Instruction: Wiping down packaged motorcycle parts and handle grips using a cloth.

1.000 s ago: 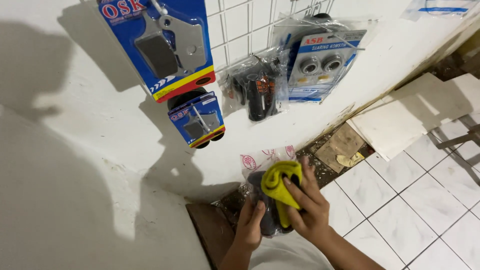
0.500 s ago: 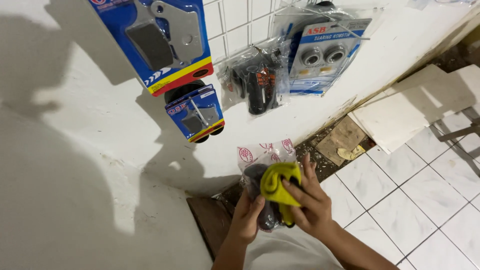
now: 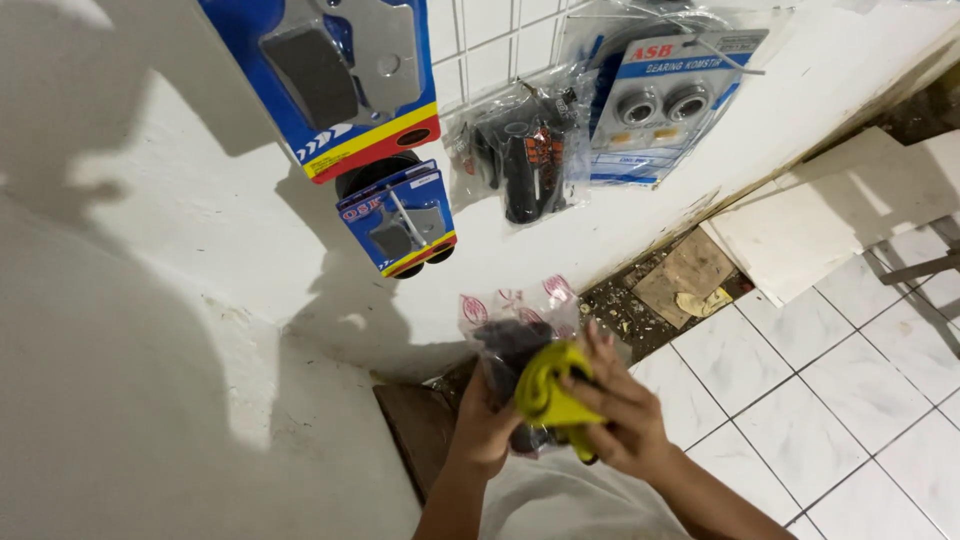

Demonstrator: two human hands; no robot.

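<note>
Head view looks down a white wall (image 3: 150, 330) to a tiled floor (image 3: 850, 400), and I go from the big things down to what I hold. A wire grid (image 3: 500, 40) is fixed high on the wall so that carded parts can hang off it in plain sight. The largest is a blue card (image 3: 340, 80) at the top, with a yellow and red band along its lower edge and grey metal pads under clear plastic. To the right hangs a pale card (image 3: 665, 110) with two round metal rings in a bubble. Between them hangs a clear bag (image 3: 525, 150) of black parts. Just below the blue one hangs a small card (image 3: 400, 220), blue too, with the same yellow and red edge.

Loose white tiles (image 3: 830, 230) lean at the foot of the wall, beside rubble and a scrap of cardboard (image 3: 690, 275).

Low in the frame, my left hand (image 3: 485, 430) curls from below around a packet (image 3: 515, 320), clear plastic with red round marks on its top flap and something dark inside. My right hand (image 3: 615, 420) presses a yellow cloth (image 3: 548, 390) against it, fingers closed over the cloth, as if to wipe it.
</note>
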